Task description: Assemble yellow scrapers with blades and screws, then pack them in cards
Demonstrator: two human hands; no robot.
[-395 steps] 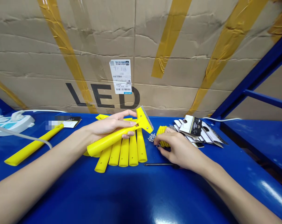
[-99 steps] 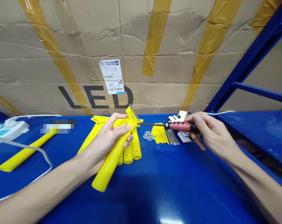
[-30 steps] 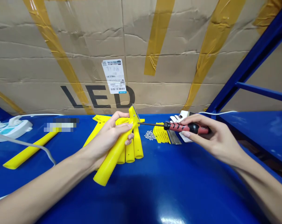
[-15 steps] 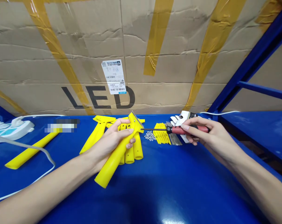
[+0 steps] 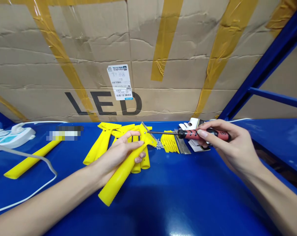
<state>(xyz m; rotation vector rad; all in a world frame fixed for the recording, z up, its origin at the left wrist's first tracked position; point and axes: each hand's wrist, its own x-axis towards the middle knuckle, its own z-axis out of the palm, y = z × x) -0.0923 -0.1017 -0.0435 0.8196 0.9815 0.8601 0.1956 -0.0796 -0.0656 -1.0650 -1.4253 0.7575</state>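
left hand [image 5: 125,149] around yellow scraper [image 5: 127,167], right hand [image 5: 233,144] around screwdriver [image 5: 188,134] — carton [image 5: 143,49] behind, contents hidden

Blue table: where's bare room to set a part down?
Free: front of the blue table, between left forearm and right forearm; smaller patch between lone yellow handle and handle pile. Crowded: back middle, with that pile, screws, yellow pieces, cards.

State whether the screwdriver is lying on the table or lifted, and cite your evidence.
The screwdriver is lifted: the right grip holds its handle, with its tip at the raised yellow scraper.
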